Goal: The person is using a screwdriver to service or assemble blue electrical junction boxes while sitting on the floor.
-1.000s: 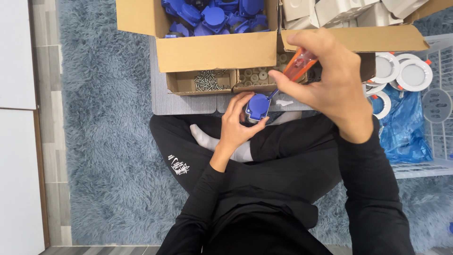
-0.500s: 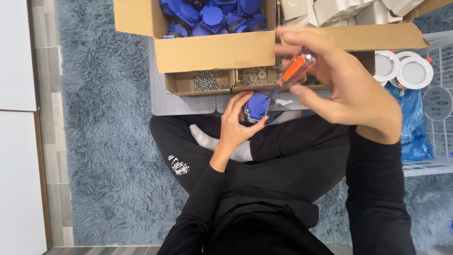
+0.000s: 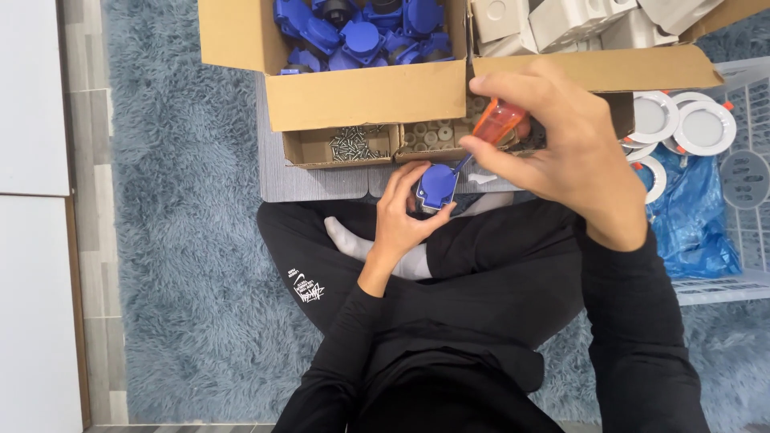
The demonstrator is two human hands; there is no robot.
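Note:
I sit cross-legged on a blue shaggy rug. My left hand (image 3: 401,212) grips a small blue plastic socket part (image 3: 439,185) held over my lap. My right hand (image 3: 561,152) is closed around an orange-handled screwdriver (image 3: 496,124), whose shaft slants down-left with its tip at the blue part. The tip's contact point is partly hidden by my fingers.
A cardboard box (image 3: 365,92) of several blue socket parts stands ahead. Small trays hold screws (image 3: 351,144) and round washers (image 3: 429,135). White boxes (image 3: 561,20) fill a second carton. White round fittings (image 3: 702,124) and a blue bag (image 3: 690,216) lie in a basket at right.
My right hand with the screwdriver has shifted slightly and turned at the wrist. The left hand keeps the blue part in nearly the same place.

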